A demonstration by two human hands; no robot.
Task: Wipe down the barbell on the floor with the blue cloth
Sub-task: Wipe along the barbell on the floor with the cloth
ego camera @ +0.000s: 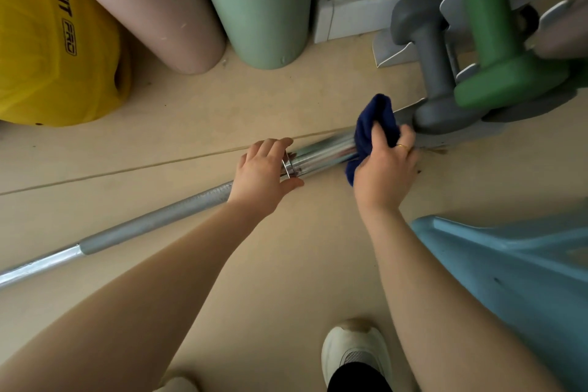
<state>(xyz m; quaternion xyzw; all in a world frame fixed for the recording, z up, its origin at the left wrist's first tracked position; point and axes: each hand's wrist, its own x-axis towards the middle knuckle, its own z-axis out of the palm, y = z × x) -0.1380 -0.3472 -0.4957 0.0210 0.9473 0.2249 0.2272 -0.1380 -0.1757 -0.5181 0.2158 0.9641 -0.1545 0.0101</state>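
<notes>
Right hand grips the blue cloth, fingers and thumb curled round it, cloth bunched and wrapped over the shiny sleeve end of the barbell. Ring on one finger. Left hand is half open, fingers loosely arched over the bar at the collar, thumb underneath near the floor; looks like a steadying hold more than a firm grip, though the far side of the bar is hidden so hard to be sure. Barbell lies diagonally on the tan floor, grey knurled shaft running off toward the lower left, chrome sleeve pointing up right toward the dumbbell rack. Sleeve is blurred under the cloth, consistent with a wiping stroke. Cloth sits near the sleeve tip, just beside the grey dumbbell, with the green dumbbell above it. Step in hand, as I judge it: wiping the sleeve at this end. Long shaft to the lower left looks still to be done, so the task is likely partway at best. Next move calls for sliding the cloth back along the sleeve toward the collar, keeping it wrapped round the metal, then shifting the left hand out of the way to carry on down the knurled shaft. Tight space by the rack, so knuckles may bump the grey dumbbell. Pink roller, green roller and yellow bag stand behind; white shoe below.
</notes>
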